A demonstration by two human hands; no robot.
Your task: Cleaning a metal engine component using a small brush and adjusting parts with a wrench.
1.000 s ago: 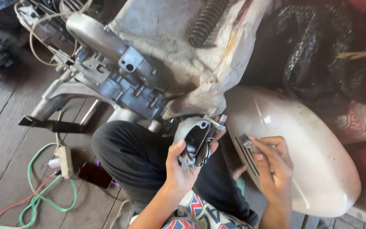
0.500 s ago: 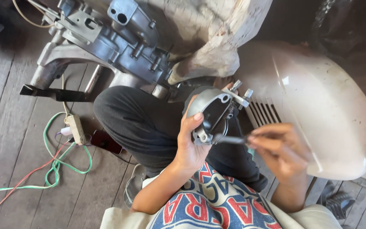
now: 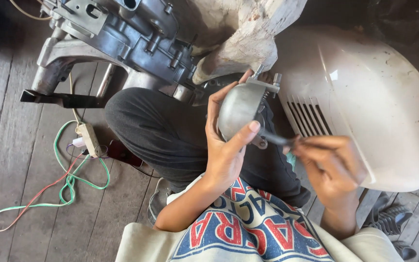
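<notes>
My left hand (image 3: 226, 145) grips a rounded grey metal housing (image 3: 241, 109) with bolts sticking out of its upper flange, held over my black-trousered knee (image 3: 161, 131). The thumb lies across its lower side. My right hand (image 3: 330, 162) pinches a thin dark tool (image 3: 277, 139) whose tip touches the bottom edge of the housing. Both hands hang in front of a white scooter side panel (image 3: 374, 102) with vent slots.
A grey engine block (image 3: 136, 34) on a metal stand (image 3: 59, 97) sits at the upper left. A white power strip (image 3: 89, 138) with green and red cables (image 3: 69, 184) lies on the wooden plank floor. A finned metal part (image 3: 391, 218) lies at the lower right.
My left hand has turned the housing so its smooth rounded back faces me. My right hand has brought the thin tool against its lower edge. The view dropped lower and closer.
</notes>
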